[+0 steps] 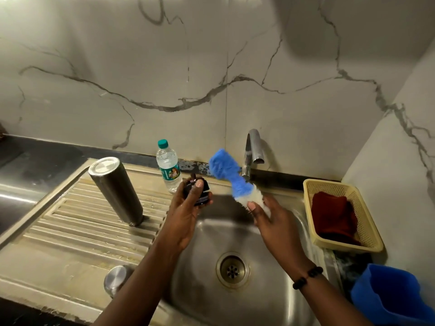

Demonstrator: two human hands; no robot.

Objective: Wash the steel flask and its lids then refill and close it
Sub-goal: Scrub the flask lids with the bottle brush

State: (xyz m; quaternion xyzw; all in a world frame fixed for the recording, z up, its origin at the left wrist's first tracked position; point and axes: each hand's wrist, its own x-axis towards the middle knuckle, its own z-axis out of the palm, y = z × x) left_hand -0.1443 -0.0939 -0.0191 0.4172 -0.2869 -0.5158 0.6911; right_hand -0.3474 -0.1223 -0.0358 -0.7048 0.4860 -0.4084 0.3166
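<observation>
Nearest the camera, the two forearms were seen reaching over the sink (277, 309), with a beaded band on the right wrist. A blue jug (395, 295) stood at the near right corner. The left hand (186, 215) was held above the far left edge of the basin, its grip curled round a dark inner lid (200, 191), with the thumb laid across the top. The right hand (268, 220) was grasping a blue and white bottle brush (226, 172) by its white end, the blue head raised toward the tap (253, 149), from which no water could be seen running.

The steel flask (115, 189) had been stood upside down and tilted on the ribbed drainboard (77, 222), well apart from both hands. A round steel lid (117, 278) lay at the near edge of the drainboard, partly hidden by the left arm. A plastic water bottle (168, 165) with a green cap was standing on the table at the far side, just behind the left hand. A yellow basket (367, 231) holding a red cloth (332, 215) was placed on the right.

The step in hand was judged to be the scrubbing of the inner lid. It would be done well if the lid were turned in the grip, the bristles worked into its threads and grooves, and the work kept over the basin.
</observation>
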